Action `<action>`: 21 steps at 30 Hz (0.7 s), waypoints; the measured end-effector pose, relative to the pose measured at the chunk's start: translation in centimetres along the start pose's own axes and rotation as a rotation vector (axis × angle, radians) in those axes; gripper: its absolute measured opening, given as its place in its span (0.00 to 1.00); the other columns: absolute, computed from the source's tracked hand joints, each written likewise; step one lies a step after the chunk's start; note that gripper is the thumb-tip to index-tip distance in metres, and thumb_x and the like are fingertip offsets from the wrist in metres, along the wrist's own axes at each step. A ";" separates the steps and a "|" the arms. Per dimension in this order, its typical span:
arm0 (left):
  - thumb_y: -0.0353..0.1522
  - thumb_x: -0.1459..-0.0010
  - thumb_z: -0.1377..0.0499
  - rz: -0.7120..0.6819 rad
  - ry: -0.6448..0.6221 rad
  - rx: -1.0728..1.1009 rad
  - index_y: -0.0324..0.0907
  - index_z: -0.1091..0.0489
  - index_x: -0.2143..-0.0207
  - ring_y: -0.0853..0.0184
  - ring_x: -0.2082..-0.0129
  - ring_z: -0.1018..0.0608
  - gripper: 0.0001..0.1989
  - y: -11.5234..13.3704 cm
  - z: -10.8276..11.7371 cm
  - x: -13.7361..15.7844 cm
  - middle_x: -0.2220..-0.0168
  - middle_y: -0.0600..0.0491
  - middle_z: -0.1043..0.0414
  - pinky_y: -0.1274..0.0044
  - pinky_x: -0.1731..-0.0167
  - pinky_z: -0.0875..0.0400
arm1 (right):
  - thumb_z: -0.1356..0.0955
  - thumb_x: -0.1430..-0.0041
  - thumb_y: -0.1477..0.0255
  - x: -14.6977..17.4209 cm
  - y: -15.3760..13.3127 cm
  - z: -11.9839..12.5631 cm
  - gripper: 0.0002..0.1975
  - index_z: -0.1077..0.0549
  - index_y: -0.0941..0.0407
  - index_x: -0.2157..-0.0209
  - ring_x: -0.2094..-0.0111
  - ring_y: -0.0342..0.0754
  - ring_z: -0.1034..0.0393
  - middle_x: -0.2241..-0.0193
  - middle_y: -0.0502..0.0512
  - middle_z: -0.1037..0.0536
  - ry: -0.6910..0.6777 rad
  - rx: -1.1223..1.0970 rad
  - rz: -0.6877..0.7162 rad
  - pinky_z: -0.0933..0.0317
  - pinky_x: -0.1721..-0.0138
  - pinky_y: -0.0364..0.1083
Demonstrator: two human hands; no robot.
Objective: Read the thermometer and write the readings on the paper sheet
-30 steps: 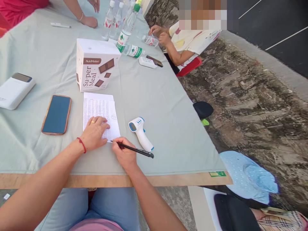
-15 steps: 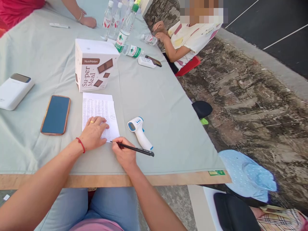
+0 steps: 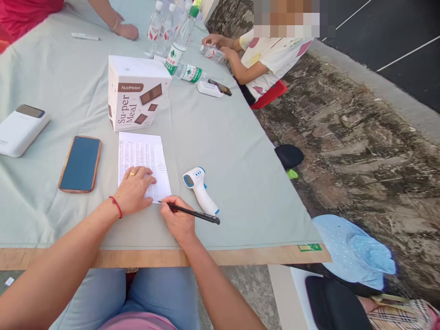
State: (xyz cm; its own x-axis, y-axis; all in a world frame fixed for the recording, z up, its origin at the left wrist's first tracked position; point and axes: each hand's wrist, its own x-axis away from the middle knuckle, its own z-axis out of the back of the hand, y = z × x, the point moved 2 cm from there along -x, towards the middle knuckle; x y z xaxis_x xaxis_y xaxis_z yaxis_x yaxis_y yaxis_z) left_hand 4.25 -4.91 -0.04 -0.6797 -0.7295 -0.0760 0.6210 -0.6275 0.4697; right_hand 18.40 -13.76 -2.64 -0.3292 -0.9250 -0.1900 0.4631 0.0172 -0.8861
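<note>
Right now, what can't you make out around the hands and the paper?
Head view only:
- Print on the paper: too small to read.
- Paper's lower part: covered by the left hand.
- Pen grip: hidden inside the right hand.
- White box: cut off by the left edge.

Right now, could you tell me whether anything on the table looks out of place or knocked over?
One green-labelled bottle lies on its side behind the box, while the other bottles stand upright. Nothing looks spilled.
</note>
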 end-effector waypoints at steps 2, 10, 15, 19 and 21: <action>0.29 0.53 0.39 0.003 -0.005 0.003 0.40 0.30 0.55 0.53 0.43 0.35 0.20 0.0 0.0 0.0 0.47 0.44 0.35 0.57 0.40 0.46 | 0.35 0.48 0.71 0.1 0.0 0.1 0.05 0.30 0.55 0.76 0.81 0.42 0.38 0.82 0.45 0.29 0.016 0.008 0.035 0.41 0.77 0.42; 0.28 0.54 0.39 0.017 -0.008 0.008 0.41 0.30 0.56 0.53 0.45 0.34 0.19 -0.4 0.4 0.0 0.47 0.44 0.35 0.57 0.41 0.44 | 0.41 0.36 0.77 -1.8 0.9 2.7 0.14 0.27 0.55 0.54 0.60 0.49 0.30 0.62 0.57 0.25 0.033 0.366 0.536 0.35 0.60 0.48; 0.27 0.56 0.39 -0.018 0.076 0.020 0.42 0.30 0.57 0.53 0.46 0.31 0.20 -1.5 0.3 0.0 0.48 0.44 0.33 0.55 0.43 0.40 | 0.44 0.39 0.85 -3.8 1.5 2.9 0.23 0.28 0.54 0.50 0.59 0.52 0.32 0.60 0.59 0.24 -0.091 0.707 0.646 0.39 0.60 0.49; 0.27 0.58 0.38 -0.023 0.045 0.142 0.44 0.30 0.56 0.52 0.45 0.31 0.22 -2.4 1.1 0.1 0.48 0.44 0.33 0.57 0.45 0.37 | 0.44 0.42 0.86 -4.6 1.7 2.9 0.26 0.30 0.52 0.48 0.54 0.52 0.34 0.55 0.59 0.26 -0.026 0.706 0.552 0.39 0.56 0.51; 0.31 0.56 0.38 0.032 0.067 0.255 0.46 0.30 0.55 0.52 0.47 0.29 0.22 -3.0 2.2 0.1 0.48 0.45 0.32 0.58 0.49 0.32 | 0.40 0.41 0.81 -5.0 2.1 3.3 0.21 0.30 0.55 0.47 0.51 0.55 0.36 0.52 0.62 0.29 0.113 0.698 0.472 0.40 0.54 0.54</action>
State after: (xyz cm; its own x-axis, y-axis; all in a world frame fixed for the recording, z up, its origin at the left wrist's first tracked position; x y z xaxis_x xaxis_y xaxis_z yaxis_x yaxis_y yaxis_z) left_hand 1.43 -2.49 0.51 -0.6285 -0.7698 -0.1115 0.5175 -0.5208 0.6789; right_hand 23.71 -10.35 -2.13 -0.0366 -0.8358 -0.5478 0.9619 0.1192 -0.2462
